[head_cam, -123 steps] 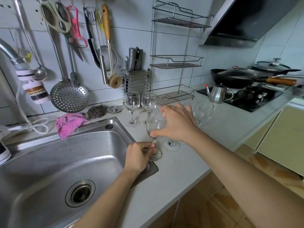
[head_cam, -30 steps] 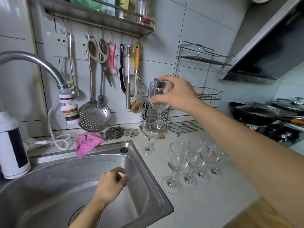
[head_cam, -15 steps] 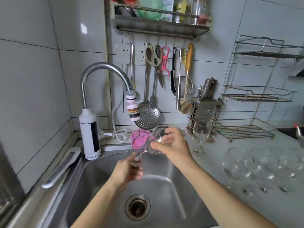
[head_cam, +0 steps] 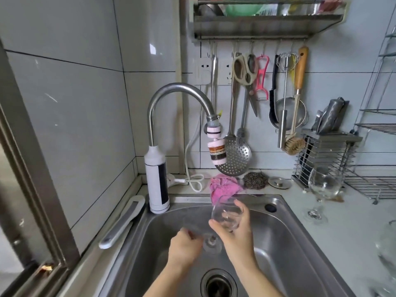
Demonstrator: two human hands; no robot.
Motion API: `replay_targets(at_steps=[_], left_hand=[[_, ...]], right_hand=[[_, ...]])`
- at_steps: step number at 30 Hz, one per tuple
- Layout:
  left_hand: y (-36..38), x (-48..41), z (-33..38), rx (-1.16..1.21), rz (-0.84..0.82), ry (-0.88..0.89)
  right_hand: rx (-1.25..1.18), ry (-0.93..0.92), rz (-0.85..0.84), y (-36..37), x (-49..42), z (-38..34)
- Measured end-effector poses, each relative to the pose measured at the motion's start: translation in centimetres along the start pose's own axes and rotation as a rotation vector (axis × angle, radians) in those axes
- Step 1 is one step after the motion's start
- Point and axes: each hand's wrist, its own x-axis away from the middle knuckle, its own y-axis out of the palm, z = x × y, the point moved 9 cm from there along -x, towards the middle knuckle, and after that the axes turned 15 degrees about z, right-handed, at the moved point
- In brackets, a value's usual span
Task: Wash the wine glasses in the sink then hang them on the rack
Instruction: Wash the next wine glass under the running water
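Over the steel sink [head_cam: 285, 236] I hold a clear wine glass [head_cam: 225, 213], tilted with its mouth up and away from me. My right hand [head_cam: 235, 230] grips the bowl from the right side. My left hand [head_cam: 184, 247] pinches the stem near the foot [head_cam: 212, 246]. The glass sits below and a little in front of the faucet's filter nozzle [head_cam: 216, 151]. No water stream is visible. Another wine glass [head_cam: 322, 189] stands upright on the counter to the right. A blurred glass [head_cam: 387, 249] shows at the right edge.
A pink cloth [head_cam: 222, 186] and a steel scourer [head_cam: 255, 180] lie behind the sink. Utensils hang on hooks under a wall shelf [head_cam: 257, 24]. A knife holder [head_cam: 327, 155] and wire rack [head_cam: 377, 183] stand at right. The drain [head_cam: 218, 286] is below my hands.
The glass has come down from high over the counter into the sink area. My left hand has taken hold of its stem. My view has turned left toward the faucet.
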Motion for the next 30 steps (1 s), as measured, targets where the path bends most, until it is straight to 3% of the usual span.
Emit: replay_targets(at_steps=[5, 14, 20, 30], left_hand=[[-1.2, -3.8, 3.0, 0.143, 0.106, -0.019], [-1.5, -11.4, 7.8, 0.804, 0.081, -0.286], [-1.7, -12.6, 7.6, 0.888, 0.151, -0.33], [-0.7, -13.3, 5.3, 0.734, 0.221, -0.271]], right_hand=[[0.18, -0.037, -0.09, 1.0, 0.9, 1.1], [0.314, -0.03, -0.057, 0.6, -0.1, 2.5], [0.331, -0.033, -0.052, 0.7, -0.4, 2.8], [0.336, -0.028, -0.059, 0.7, -0.2, 2.9]])
